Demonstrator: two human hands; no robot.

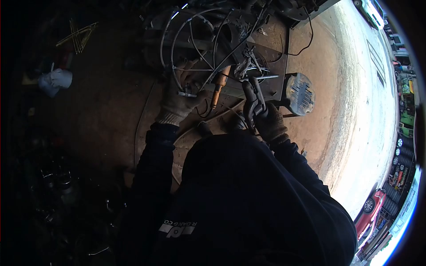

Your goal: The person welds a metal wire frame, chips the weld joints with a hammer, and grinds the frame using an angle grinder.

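My left hand (179, 99), in a knitted glove, is closed at the lower left edge of a round metal wire frame (191, 37); a short light-coloured piece (187, 94) shows at its fingers. My right hand (266, 115), also gloved, is wrapped round a dark tool with a handle (251, 99), beside the bench edge. An orange-handled tool (218, 88) lies between my hands, under the frame's lower rim. Clamps or pliers (248, 64) and a thin light rod (264, 77) lie on the metal bench (270, 55).
A round worn stool (300, 94) stands right of the bench. Cables (140, 124) run over the brown floor. Thin yellow rods (77, 36) and a whitish container (57, 80) are at the far left. Parked vehicles (372, 206) stand beyond the bright road at the right.
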